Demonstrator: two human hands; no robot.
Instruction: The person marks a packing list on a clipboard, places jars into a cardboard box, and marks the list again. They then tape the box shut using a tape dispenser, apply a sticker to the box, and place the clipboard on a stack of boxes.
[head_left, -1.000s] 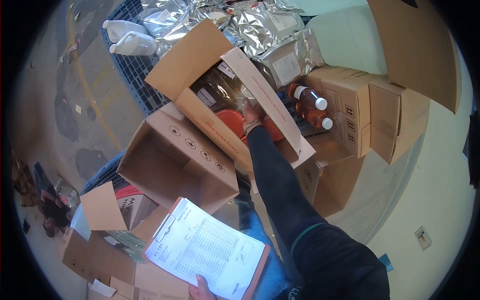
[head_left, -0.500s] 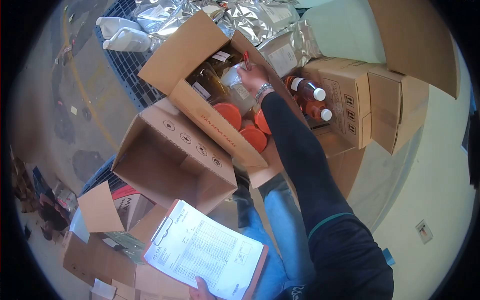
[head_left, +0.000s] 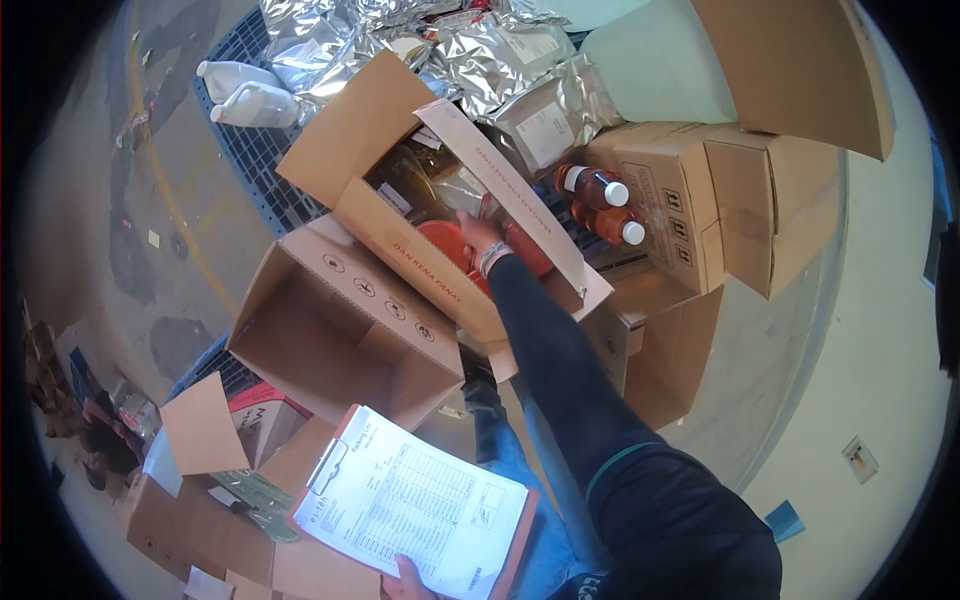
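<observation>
My left hand [head_left: 407, 580] grips the lower edge of a clipboard [head_left: 527, 520], thumb over a printed packing list [head_left: 420, 500]. My right hand [head_left: 478, 238] reaches into an open cardboard box [head_left: 420, 262], its fingers closed around a red pen [head_left: 486, 207] that shows only in part. Just beside those fingers are jars with orange-red lids [head_left: 440, 240]. Farther inside the box lie a clear plastic pouch [head_left: 458, 190] and labelled containers of amber-brown liquid [head_left: 410, 180]. A long flap [head_left: 510, 190] stands up along the box's right side.
An open carton [head_left: 330, 330] lies against the box's left side. Two white-capped bottles [head_left: 605, 205] stand at right beside more cartons [head_left: 650, 200]. Silver foil bags [head_left: 500, 60] and white jugs [head_left: 250, 105] rest on a blue pallet [head_left: 235, 150]. Another open carton [head_left: 200, 510] is at lower left.
My right hand has moved from the pouch toward the near end of the box, over the lidded jars. The box's right flap now shows standing up. My left hand keeps the clipboard in place.
</observation>
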